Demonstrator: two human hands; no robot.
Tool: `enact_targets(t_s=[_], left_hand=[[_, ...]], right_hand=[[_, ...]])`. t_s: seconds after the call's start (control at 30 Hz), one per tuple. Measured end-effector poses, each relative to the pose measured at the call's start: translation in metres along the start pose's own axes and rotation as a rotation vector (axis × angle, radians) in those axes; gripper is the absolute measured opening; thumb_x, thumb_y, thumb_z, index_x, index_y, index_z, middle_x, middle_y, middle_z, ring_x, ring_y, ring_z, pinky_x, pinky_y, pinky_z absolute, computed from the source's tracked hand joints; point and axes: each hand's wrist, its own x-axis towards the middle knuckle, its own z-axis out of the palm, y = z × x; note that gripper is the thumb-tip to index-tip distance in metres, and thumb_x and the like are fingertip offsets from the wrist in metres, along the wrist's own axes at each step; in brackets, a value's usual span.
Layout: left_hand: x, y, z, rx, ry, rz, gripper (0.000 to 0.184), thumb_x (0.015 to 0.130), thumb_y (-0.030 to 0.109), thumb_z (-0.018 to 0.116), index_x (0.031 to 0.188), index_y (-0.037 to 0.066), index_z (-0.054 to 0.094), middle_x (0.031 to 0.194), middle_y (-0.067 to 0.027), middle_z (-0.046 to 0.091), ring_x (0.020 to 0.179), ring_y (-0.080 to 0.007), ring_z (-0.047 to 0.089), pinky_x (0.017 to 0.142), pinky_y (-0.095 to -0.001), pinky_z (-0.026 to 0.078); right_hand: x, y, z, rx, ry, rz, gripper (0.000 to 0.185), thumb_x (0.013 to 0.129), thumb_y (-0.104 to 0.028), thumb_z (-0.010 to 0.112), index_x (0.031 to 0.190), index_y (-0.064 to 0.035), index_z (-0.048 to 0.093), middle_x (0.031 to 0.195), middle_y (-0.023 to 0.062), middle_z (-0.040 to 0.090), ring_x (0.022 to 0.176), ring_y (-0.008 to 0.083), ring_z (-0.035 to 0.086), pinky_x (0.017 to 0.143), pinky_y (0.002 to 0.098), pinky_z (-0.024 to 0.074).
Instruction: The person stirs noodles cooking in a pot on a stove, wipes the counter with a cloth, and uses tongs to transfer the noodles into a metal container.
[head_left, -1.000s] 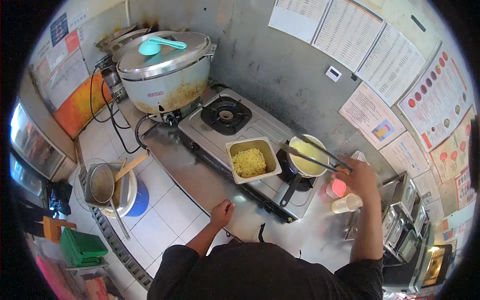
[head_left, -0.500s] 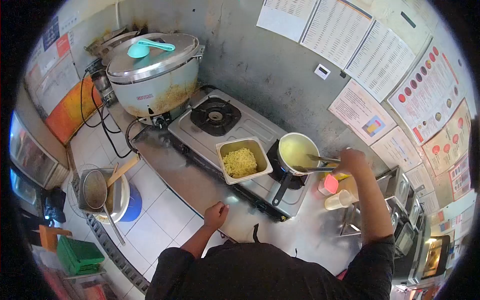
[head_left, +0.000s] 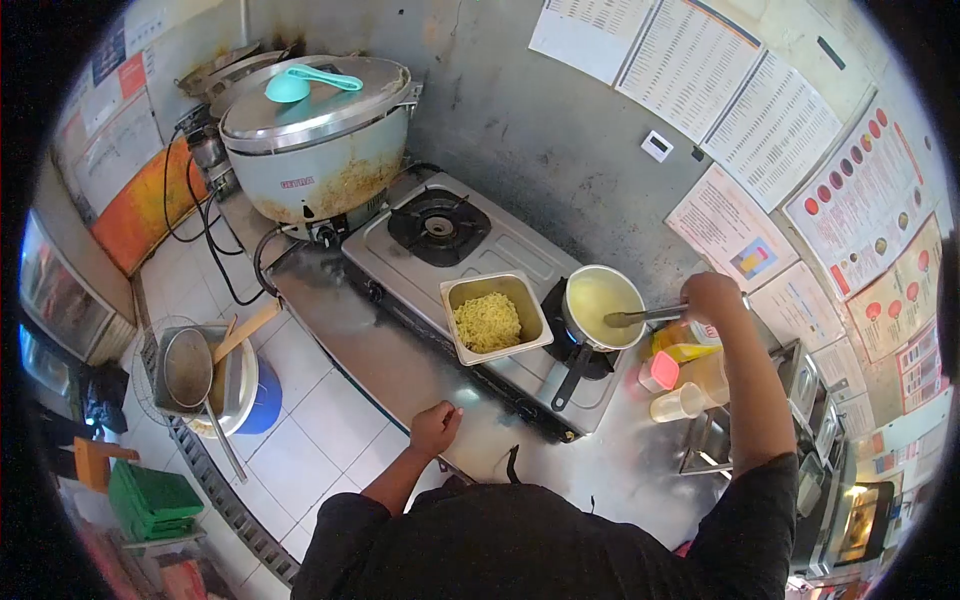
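Note:
My right hand (head_left: pixel 714 300) is closed round metal tongs (head_left: pixel 655 315), whose tips reach into a white saucepan (head_left: pixel 632 340) of pale yellow liquid. The saucepan sits on the right burner, where a blue flame shows, with its black handle (head_left: pixel 571 378) towards me. Just left of it, a metal container (head_left: pixel 535 330) of yellow noodles (head_left: pixel 487 323) rests on the gas stove (head_left: pixel 520 258). My left hand (head_left: pixel 436 429) is curled closed by the counter's front edge, with nothing visible in it.
A large rice cooker (head_left: pixel 320 170) with a turquoise scoop (head_left: pixel 289 88) on its lid stands back left. Right of the stove are a pink-lidded jar (head_left: pixel 659 371), a pale cup (head_left: pixel 679 402) and metal containers. A strainer (head_left: pixel 188 368) lies over a bucket (head_left: pixel 262 398) at left.
The tongs have come down from above the pan, and their tips are now together in it. My right hand has moved up and away to the right. The left hand has hardly moved.

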Motion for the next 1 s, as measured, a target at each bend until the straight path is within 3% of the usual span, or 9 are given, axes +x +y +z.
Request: enact_targets(t_s=[0.33, 0.5, 0.6, 0.9, 1.0], left_hand=[[0.002, 0.009, -0.006, 0.01, -0.026, 0.01, 0.029, 0.097, 0.031, 0.066, 0.082, 0.007, 0.06, 0.068, -0.0128, 0.063, 0.062, -0.0352, 0.066, 0.06, -0.0465, 0.051], [0.002, 0.005, -0.004, -0.001, -0.042, 0.006, 0.029, 0.097, 0.032, 0.065, 0.082, 0.008, 0.06, 0.067, -0.0121, 0.063, 0.062, -0.0353, 0.065, 0.06, -0.0465, 0.052], [0.001, 0.004, -0.001, 0.006, -0.043, 0.019, 0.03, 0.097, 0.033, 0.065, 0.083, 0.008, 0.06, 0.067, -0.0118, 0.063, 0.062, -0.0354, 0.066, 0.06, -0.0469, 0.052], [0.002, 0.002, -0.003, 0.062, -0.057, 0.054, 0.03, 0.097, 0.035, 0.064, 0.083, 0.009, 0.06, 0.067, -0.0105, 0.063, 0.062, -0.0342, 0.066, 0.06, -0.0471, 0.051], [0.001, 0.001, 0.0, 0.07, -0.05, 0.068, 0.03, 0.097, 0.036, 0.064, 0.083, 0.009, 0.06, 0.067, -0.0101, 0.064, 0.063, -0.0336, 0.066, 0.06, -0.0473, 0.051]], right_hand=[[-0.077, 0.03, -0.024, 0.493, 0.288, 0.05, 0.035, 0.074, -0.038, 0.085, 0.1, -0.0147, 0.078, 0.093, 0.0121, 0.075, 0.089, 0.0343, 0.072, 0.079, 0.0451, 0.0557], [-0.102, -0.011, -0.031, 0.662, 0.343, -0.07, 0.039, 0.077, -0.037, 0.083, 0.107, -0.013, 0.077, 0.091, 0.0131, 0.075, 0.086, 0.0359, 0.072, 0.077, 0.0457, 0.056], [-0.103, -0.053, -0.02, 0.594, 0.448, -0.21, 0.046, 0.077, -0.039, 0.083, 0.115, -0.0143, 0.075, 0.09, 0.0127, 0.075, 0.086, 0.0348, 0.072, 0.076, 0.0462, 0.0563], [-0.097, -0.021, -0.022, 0.571, 0.472, 0.046, 0.053, 0.076, -0.041, 0.084, 0.122, -0.0161, 0.073, 0.096, 0.0114, 0.077, 0.092, 0.0334, 0.073, 0.082, 0.0443, 0.0574], [-0.091, -0.002, -0.011, 0.574, 0.215, 0.115, 0.063, 0.069, -0.041, 0.088, 0.123, -0.011, 0.073, 0.105, 0.0125, 0.077, 0.098, 0.0318, 0.073, 0.087, 0.0429, 0.0565]])
